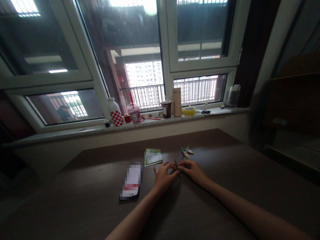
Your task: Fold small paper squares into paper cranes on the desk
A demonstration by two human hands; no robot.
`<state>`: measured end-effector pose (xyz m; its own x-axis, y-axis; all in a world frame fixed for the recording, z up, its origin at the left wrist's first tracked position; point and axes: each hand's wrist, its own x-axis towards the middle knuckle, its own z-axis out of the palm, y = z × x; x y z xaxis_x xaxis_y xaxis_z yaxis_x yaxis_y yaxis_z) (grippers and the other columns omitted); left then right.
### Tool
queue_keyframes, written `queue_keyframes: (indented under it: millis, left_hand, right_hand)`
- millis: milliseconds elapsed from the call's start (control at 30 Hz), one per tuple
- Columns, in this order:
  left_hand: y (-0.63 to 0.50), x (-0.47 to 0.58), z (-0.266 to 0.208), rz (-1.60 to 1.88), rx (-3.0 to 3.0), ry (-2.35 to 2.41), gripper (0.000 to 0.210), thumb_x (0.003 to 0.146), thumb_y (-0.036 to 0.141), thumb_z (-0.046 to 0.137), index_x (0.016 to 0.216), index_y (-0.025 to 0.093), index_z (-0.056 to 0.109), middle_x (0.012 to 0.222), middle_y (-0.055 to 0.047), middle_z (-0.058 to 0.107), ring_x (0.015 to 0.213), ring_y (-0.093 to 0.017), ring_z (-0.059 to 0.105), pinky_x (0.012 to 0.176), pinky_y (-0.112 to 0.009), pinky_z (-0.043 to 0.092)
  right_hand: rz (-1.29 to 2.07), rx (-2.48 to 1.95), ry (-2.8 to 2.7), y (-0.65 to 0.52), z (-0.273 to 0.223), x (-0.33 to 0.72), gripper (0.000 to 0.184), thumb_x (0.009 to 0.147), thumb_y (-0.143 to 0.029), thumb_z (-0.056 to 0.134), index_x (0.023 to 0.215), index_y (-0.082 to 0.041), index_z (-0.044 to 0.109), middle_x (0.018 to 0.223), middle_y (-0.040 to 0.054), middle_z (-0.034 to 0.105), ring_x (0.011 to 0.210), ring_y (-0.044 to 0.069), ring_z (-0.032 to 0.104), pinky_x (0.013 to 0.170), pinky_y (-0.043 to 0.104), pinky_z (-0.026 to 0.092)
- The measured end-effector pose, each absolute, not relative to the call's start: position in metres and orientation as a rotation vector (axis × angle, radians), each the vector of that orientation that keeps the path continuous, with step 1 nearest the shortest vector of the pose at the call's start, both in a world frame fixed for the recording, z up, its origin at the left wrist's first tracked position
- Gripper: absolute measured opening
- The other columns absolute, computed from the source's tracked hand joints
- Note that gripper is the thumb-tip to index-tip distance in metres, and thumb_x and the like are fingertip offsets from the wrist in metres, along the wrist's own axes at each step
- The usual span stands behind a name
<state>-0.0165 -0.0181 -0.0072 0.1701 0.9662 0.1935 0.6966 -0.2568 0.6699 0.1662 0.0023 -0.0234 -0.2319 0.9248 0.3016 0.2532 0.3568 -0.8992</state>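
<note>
Both hands meet over the middle of the brown table [100, 213]. My left hand [163, 175] is closed, thumb and finger pinching a small thin folded piece of paper [176, 163], which I see nearly edge-on. From the other side my right hand [192, 170] pinches the same piece, its fingertips close to those of the left. Fingers cover much of the piece, so its exact shape is hidden. Just beyond the right hand lies a small folded paper figure [186, 152] with pointed wings. A stack of green and white paper sheets [153, 156] rests beyond the left hand.
A phone [131, 181] with a blurred-out screen lies left of my left hand. Along the windowsill [150, 122] stand a checkered bottle [115, 113], a pink drink cup [134, 113], a dark drink cup [166, 109], a tan flask [177, 102], yellow tape [189, 111] and scissors [206, 112].
</note>
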Motion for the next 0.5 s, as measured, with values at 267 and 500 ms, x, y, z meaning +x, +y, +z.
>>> queue_keyframes:
  millis: [267,500]
  left_hand:
    - [-0.0199,-0.0167,-0.0048,0.828,2.020,1.545,0.011,0.082,0.034,0.065,0.088,0.028,0.071,0.125,-0.002,0.070,0.139,-0.030,0.044,0.115,-0.069,-0.011]
    - [-0.0201,-0.0169,-0.0053,0.835,2.020,1.581,0.019,0.082,0.036,0.062,0.099,0.026,0.064,0.120,-0.003,0.070,0.124,-0.027,0.056,0.116,-0.069,-0.007]
  right_hand:
    - [0.932,-1.054,-1.686,0.0020,-0.0251,0.1655,0.036,0.077,-0.049,0.070,0.093,-0.017,0.075,0.094,0.0095,0.077,0.091,0.025,0.070,0.087,0.039,0.053]
    - [0.875,-1.062,-1.681,0.0033,-0.0263,0.1684,0.035,0.078,-0.047,0.069,0.098,-0.018,0.075,0.098,0.0096,0.077,0.096,0.026,0.070,0.093,0.042,0.052]
